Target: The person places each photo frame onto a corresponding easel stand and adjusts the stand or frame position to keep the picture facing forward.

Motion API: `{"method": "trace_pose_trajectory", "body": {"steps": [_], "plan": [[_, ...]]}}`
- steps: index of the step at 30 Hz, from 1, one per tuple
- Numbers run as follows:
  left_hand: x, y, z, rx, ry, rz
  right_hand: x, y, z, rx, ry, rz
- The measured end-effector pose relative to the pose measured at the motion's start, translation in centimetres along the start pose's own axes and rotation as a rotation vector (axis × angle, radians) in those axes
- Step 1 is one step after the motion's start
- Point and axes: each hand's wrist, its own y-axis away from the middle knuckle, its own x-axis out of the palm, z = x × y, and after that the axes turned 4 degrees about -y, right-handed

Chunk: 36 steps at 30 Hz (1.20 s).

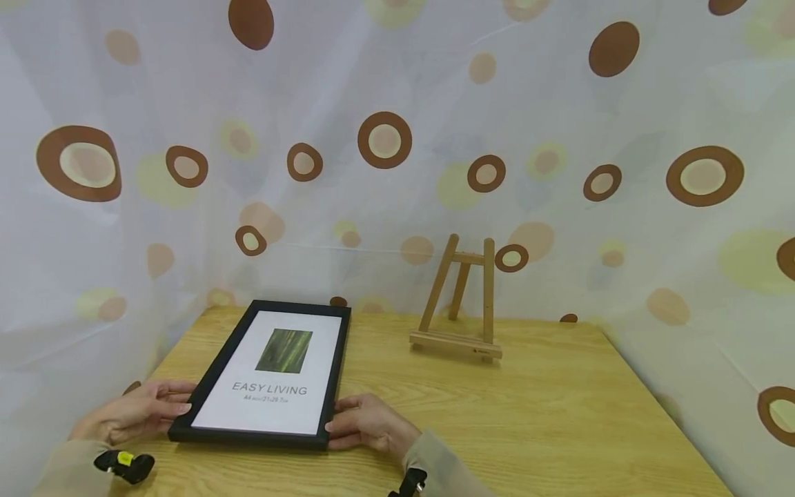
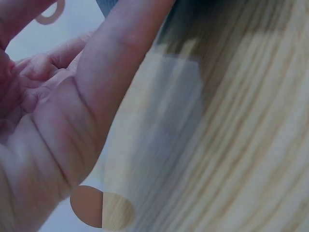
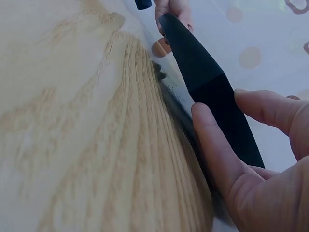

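Observation:
A black picture frame [image 1: 335,359] with a white sheet reading "EASY LIVING" and a small green picture lies face up at the left of the table, its long sides running away from me. My left hand [image 1: 138,413] holds its left side near the front corner. Opposite, my right hand [image 1: 373,426] grips the right side near the other front corner. In the right wrist view, the frame's dark edge [image 3: 193,58] sits between the thumb and fingers of my right hand [image 3: 270,179]. The left wrist view shows my left hand [image 2: 63,116], its fingertips out of sight.
A small wooden easel [image 1: 488,290] stands at the back of the wooden table [image 1: 528,414], right of the frame. Behind and beside the table hangs a white sheet [image 1: 422,83] with brown and yellow round spots. Both wrists wear black straps.

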Motion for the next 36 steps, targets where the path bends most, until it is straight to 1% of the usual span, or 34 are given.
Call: {"method": "trace_pose_trajectory", "body": {"steps": [2,4,6,8,9,13,17,20,24,27,30,32,36], "plan": [[0.2,-0.1,-0.1,-0.019,-0.026,-0.016,-0.1,0.2,-0.1,-0.013,0.012,-0.006],[0.4,-0.3,-0.2,-0.036,-0.077,-0.034,-0.2,0.3,-0.1,-0.022,0.023,-0.012],[0.5,-0.5,-0.4,-0.034,-0.108,-0.043,-0.4,0.5,0.0,-0.032,0.028,-0.012],[0.6,-0.8,-0.6,-0.02,-0.113,-0.034,-0.6,0.7,0.1,-0.041,0.027,-0.015],[0.7,-0.9,-0.7,-0.006,-0.111,-0.024,-0.7,0.8,0.2,-0.043,0.027,-0.02],[1.3,-1.8,-0.8,0.041,-0.04,0.04,-1.4,1.5,0.4,-0.066,0.012,-0.043],[2.1,-2.4,-0.5,0.071,0.021,0.115,-2.2,2.1,0.5,-0.088,0.019,-0.051],[2.7,-2.7,-0.1,0.092,0.056,0.18,-2.9,2.5,0.6,-0.093,0.061,-0.049],[3.3,-3.5,-0.1,0.121,0.107,0.234,-4.0,3.0,1.0,-0.098,0.121,-0.071],[3.8,-4.2,-0.4,0.136,0.138,0.258,-4.8,3.3,1.4,-0.12,0.157,-0.086],[4.2,-4.7,-0.9,0.157,0.146,0.282,-5.3,3.6,1.9,-0.149,0.182,-0.088],[4.5,-5.1,-1.2,0.181,0.136,0.292,-5.7,3.7,2.3,-0.167,0.187,-0.091],[5.0,-5.9,-1.6,0.222,0.111,0.288,-6.5,4.0,3.1,-0.186,0.212,-0.109]]}}
